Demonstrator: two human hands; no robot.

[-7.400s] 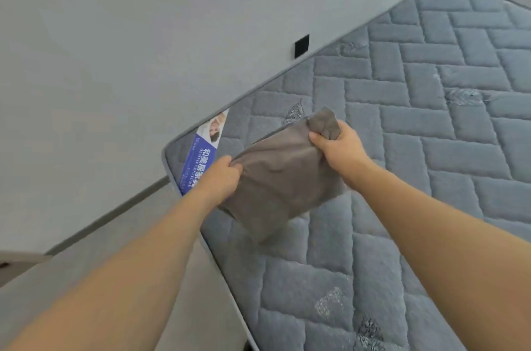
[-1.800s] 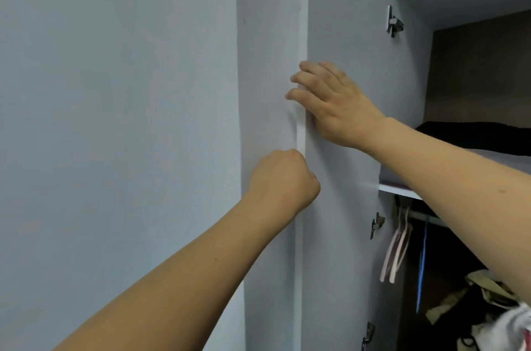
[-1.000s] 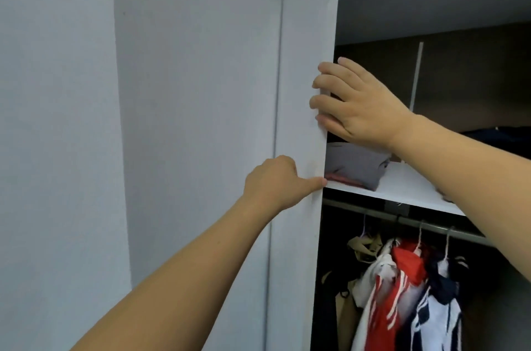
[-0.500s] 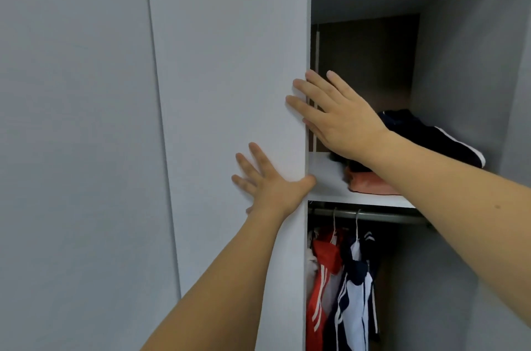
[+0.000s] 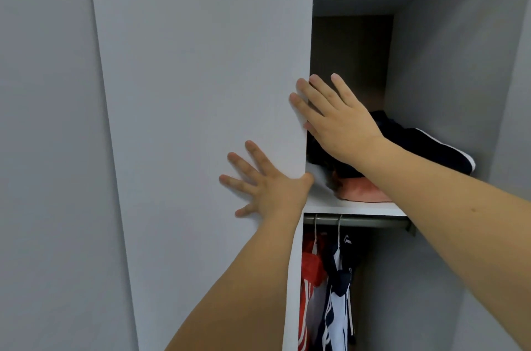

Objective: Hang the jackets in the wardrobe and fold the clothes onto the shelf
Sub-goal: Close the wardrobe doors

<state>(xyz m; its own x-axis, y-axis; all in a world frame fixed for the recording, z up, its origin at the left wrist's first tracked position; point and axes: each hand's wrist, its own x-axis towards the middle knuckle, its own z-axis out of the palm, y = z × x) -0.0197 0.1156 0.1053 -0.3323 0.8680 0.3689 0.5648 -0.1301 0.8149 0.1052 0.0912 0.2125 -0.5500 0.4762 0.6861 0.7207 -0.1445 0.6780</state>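
Pressing my flat left hand (image 5: 267, 189) and right hand (image 5: 336, 123), both holding nothing, on the stiff, light wardrobe door (image 5: 201, 91) edge.

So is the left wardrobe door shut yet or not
Not shut. The left door stands ajar, both hands flat against its edge, with the shelf and hanging jackets visible beside it.

Your left hand (image 5: 270, 192): bare, no glove, no ring, no watch. Your right hand (image 5: 342, 123): bare too, short trimmed nails, no jewellery. Both your forearms uncovered to frame edge, no sleeve or cuff in view. Small dark speck on your right forearm, past wrist. No strap or marking on either wrist.
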